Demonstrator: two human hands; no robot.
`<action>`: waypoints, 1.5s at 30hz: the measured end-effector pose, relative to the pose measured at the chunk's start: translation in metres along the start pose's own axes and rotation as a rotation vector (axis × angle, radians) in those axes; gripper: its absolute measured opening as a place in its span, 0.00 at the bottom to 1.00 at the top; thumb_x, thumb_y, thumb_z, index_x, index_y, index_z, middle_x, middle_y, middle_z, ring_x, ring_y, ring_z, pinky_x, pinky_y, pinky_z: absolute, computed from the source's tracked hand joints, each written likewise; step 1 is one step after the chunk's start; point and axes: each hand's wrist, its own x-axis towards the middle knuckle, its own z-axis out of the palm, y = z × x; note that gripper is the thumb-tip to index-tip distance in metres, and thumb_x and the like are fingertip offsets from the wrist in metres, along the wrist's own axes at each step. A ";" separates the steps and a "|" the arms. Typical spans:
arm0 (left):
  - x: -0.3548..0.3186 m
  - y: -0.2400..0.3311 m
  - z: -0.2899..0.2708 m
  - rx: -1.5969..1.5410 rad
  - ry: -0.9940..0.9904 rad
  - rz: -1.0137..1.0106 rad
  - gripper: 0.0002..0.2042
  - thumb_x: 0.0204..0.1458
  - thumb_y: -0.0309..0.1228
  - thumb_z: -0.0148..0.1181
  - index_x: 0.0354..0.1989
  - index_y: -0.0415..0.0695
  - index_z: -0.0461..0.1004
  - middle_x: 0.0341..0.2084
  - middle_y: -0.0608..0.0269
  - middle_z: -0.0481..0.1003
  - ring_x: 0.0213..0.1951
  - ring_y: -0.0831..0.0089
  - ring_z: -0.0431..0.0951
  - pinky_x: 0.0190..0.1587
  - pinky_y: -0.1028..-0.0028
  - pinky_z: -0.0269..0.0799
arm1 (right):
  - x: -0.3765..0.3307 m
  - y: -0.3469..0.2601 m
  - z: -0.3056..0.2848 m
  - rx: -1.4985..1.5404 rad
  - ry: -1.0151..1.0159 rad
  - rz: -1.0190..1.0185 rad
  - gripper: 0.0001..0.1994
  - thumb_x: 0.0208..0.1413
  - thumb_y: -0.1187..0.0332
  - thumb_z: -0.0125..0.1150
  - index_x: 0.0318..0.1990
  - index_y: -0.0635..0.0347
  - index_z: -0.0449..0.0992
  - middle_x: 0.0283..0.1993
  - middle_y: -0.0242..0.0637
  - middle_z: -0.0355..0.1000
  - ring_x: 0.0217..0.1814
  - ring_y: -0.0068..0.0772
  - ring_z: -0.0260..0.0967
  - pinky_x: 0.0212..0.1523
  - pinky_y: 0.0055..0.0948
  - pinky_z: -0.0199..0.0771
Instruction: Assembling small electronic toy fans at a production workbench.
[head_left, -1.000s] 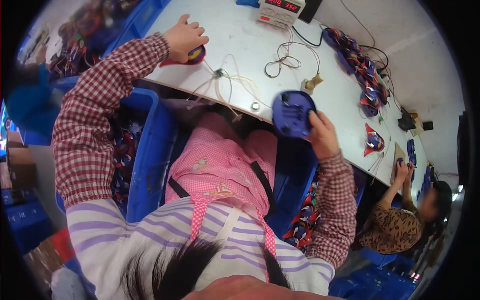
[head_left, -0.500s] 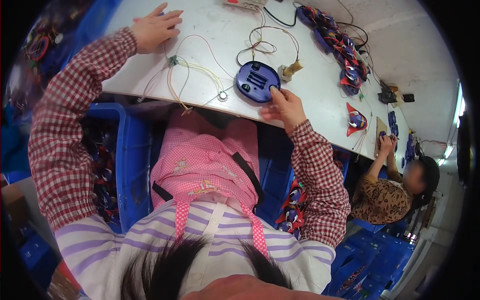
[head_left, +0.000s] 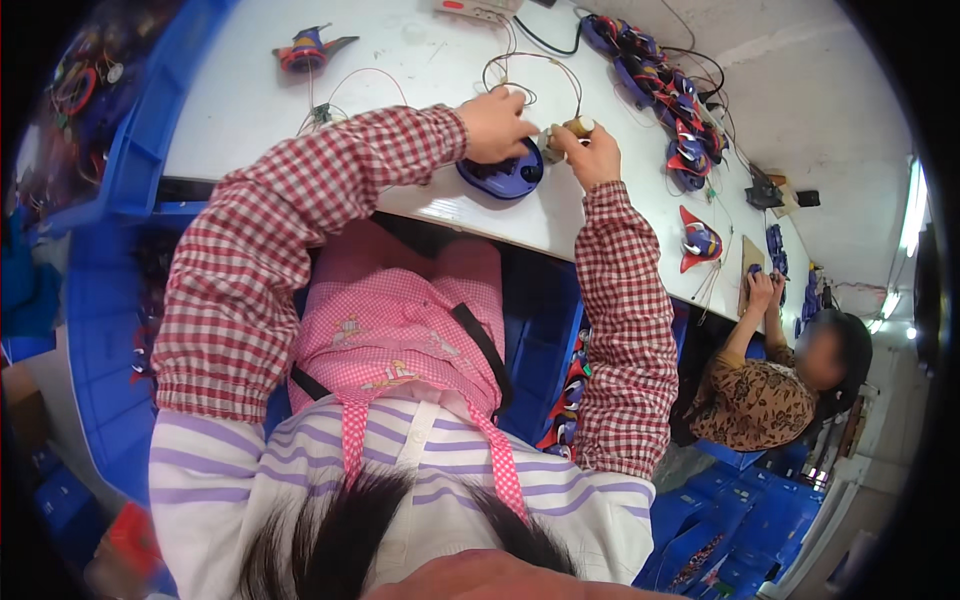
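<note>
A purple oval plastic base (head_left: 510, 183) lies near the table's front edge, partly hidden under my left hand (head_left: 493, 126). That hand reaches across it from the left, fingers bent and apart, with nothing visible in them. Just right of the base, my right hand (head_left: 594, 158) closes its thumb and fingers on a small tan cylinder (head_left: 578, 127) with a greyish block beside it. Looped thin wires (head_left: 540, 58) run behind these pieces. A small green circuit board (head_left: 321, 113) with wires sits left, partly behind my left sleeve.
At the far left stands a purple-and-red toy piece (head_left: 307, 50). A row of similar pieces (head_left: 660, 90) and black cables run along the right; another piece (head_left: 700, 240) sits nearer. Blue crates (head_left: 110, 370) flank my legs. A co-worker (head_left: 760, 390) works at the table farther right.
My left hand has moved right from the far left of the table to the purple base. My right hand has left the base's edge and taken hold of the tan cylinder.
</note>
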 end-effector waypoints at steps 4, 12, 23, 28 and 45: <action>0.004 -0.001 0.006 0.069 -0.081 0.016 0.15 0.48 0.33 0.58 0.44 0.45 0.71 0.37 0.54 0.67 0.40 0.60 0.67 0.45 0.68 0.66 | 0.001 -0.015 -0.017 0.280 0.011 0.191 0.21 0.47 0.60 0.66 0.42 0.66 0.70 0.31 0.40 0.71 0.23 0.25 0.66 0.22 0.20 0.68; -0.010 -0.004 -0.035 -0.159 -0.441 -0.291 0.19 0.44 0.33 0.60 0.46 0.41 0.68 0.36 0.54 0.71 0.35 0.61 0.71 0.40 0.70 0.69 | -0.020 -0.029 -0.028 0.585 0.131 0.184 0.15 0.49 0.66 0.65 0.40 0.65 0.70 0.30 0.40 0.71 0.23 0.22 0.66 0.22 0.18 0.69; -0.049 -0.029 -0.006 -0.563 0.078 -0.806 0.17 0.49 0.38 0.52 0.40 0.36 0.74 0.34 0.53 0.76 0.33 0.62 0.76 0.38 0.70 0.72 | -0.030 -0.051 0.048 0.430 0.003 -0.275 0.10 0.47 0.72 0.64 0.37 0.62 0.72 0.35 0.34 0.66 0.27 0.23 0.66 0.25 0.17 0.70; -0.050 -0.032 -0.004 -0.433 0.083 -0.729 0.16 0.50 0.38 0.50 0.35 0.37 0.76 0.31 0.53 0.75 0.31 0.60 0.75 0.35 0.70 0.71 | -0.025 -0.049 0.063 0.206 -0.027 -0.424 0.10 0.46 0.72 0.65 0.36 0.61 0.73 0.37 0.34 0.65 0.30 0.26 0.66 0.29 0.19 0.70; -0.053 -0.029 0.010 -0.035 0.228 -0.643 0.14 0.52 0.39 0.47 0.26 0.42 0.75 0.26 0.56 0.76 0.27 0.54 0.75 0.31 0.63 0.70 | -0.045 -0.062 0.080 -0.154 0.034 -0.511 0.10 0.43 0.72 0.64 0.35 0.61 0.73 0.33 0.34 0.66 0.28 0.28 0.65 0.29 0.23 0.68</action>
